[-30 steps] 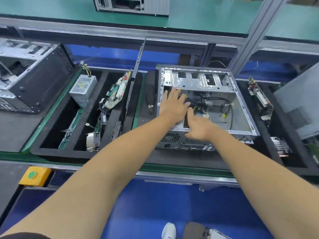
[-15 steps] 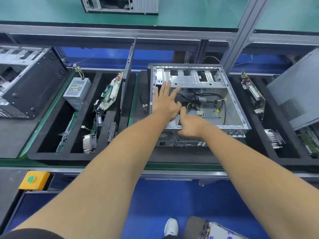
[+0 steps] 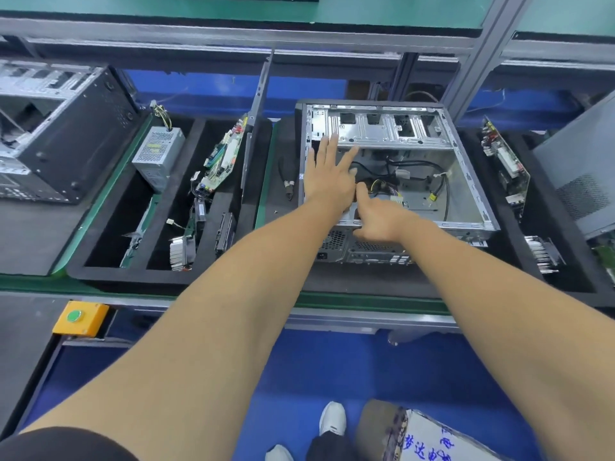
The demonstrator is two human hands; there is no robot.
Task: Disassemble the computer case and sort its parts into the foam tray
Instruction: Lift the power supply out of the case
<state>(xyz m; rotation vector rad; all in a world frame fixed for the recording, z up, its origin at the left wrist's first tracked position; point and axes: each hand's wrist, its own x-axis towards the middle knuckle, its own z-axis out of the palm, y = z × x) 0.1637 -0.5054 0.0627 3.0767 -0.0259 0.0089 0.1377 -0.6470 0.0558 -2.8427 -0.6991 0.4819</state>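
- While both forearms reach over the bench edge, the right hand (image 3: 377, 219) lies nearest, over the near rim of the computer case (image 3: 466, 181); its forefinger points ahead toward the cable bundle (image 3: 382, 189), the other fingers look curled under, and whether they pinch anything I cannot tell.
- Just left of that forefinger, the left hand (image 3: 327, 176) is spread flat, fingers straight and fanned, holding nothing; whether the palm presses the case's inside I cannot tell.
- Ahead of the right fingertips the cable bundle and its connectors lie loose on the case floor. These should be light and limp, but fragile at the plugs: better taken by the connector body than by the wires.
- Beyond the left fingertips runs the drive cage (image 3: 382, 128), sheet metal, stiff, likely sharp-edged.
- The case itself sits open-side up on the bench, stiff and probably awkward more than heavy now; its folded rims give the surest hold.
- Left of the left fingers lie the pliers (image 3: 287, 181), then the foam tray (image 3: 199, 134) holding a power supply (image 3: 159, 154) and a circuit board (image 3: 221, 161).
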